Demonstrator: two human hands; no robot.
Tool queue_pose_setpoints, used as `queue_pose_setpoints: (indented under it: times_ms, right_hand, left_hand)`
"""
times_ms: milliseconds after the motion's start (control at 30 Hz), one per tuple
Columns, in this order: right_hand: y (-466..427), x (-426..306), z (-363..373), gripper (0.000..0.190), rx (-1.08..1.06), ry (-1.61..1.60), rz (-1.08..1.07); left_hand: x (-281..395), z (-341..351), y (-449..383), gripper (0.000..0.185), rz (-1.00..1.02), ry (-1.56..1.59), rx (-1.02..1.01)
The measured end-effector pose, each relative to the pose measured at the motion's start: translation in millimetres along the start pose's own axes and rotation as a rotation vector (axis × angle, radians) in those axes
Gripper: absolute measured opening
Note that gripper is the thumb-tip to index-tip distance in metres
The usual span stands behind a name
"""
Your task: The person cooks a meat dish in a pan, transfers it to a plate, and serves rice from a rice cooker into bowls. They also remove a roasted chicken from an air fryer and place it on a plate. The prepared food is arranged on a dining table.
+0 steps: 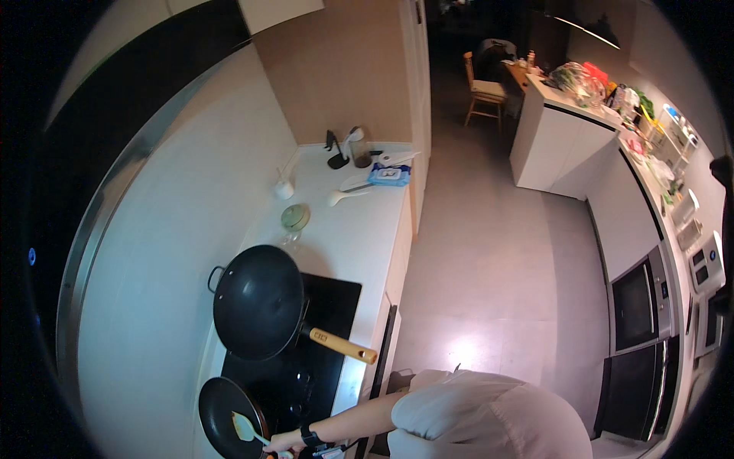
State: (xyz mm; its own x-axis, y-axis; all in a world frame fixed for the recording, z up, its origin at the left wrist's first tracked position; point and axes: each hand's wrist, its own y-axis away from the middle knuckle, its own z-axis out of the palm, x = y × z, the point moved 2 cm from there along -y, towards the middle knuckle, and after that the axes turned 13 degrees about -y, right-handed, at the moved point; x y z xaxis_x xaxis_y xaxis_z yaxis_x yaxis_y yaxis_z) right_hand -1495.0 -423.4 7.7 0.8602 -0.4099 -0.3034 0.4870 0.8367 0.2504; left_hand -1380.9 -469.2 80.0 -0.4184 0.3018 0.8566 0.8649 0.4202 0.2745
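My right hand (285,443), with a black watch on the wrist, grips the handle of a pale spatula (243,427). The spatula's flat head lies over the inside of a dark frying pan (221,414), and a brownish smear shows on that head. The lower picture edge cuts off the pan and part of the hand. Beside the pan, over the black glass hob (330,304), is a large dark wok (258,301). Its wooden handle (343,345) points towards the counter's front edge. My left hand is out of view.
Farther along the white counter are a green-lidded jar (295,218), a white container (284,189), a pale spoon (344,197), a blue wipes pack (390,175) and a black utensil (337,158). Across the floor stands a built-in oven (636,310); bags (573,80) crowd the far counter.
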Motion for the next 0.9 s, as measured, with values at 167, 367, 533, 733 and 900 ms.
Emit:
queue_pose_setpoints:
  times_ms: [167,367,533,733,900]
  right_hand:
    - [0.4,-12.8,-11.9,0.031,0.061,-0.008,-0.101]
    - [62.0,-12.1,23.9,0.032,0.237,0.147,-0.288]
    - [95.3,-0.5,40.5,0.054,0.412,0.08,-0.46]
    - [145.0,20.8,28.6,0.031,0.745,0.077,-0.916]
    - [157.8,67.9,-9.6,0.02,0.791,0.218,-0.743]
  left_hand:
    - [14.6,27.7,-6.6,0.011,-0.041,-0.004,-0.034]
    - [5.7,22.8,-14.5,0.012,-0.095,0.014,-0.023]
    - [-14.9,-3.1,-3.1,0.012,-0.202,0.074,0.008]
    - [-35.4,14.1,-27.5,0.024,-0.038,0.272,-0.284]
    - [-43.4,15.9,-35.7,0.043,-0.036,0.2,-0.254]
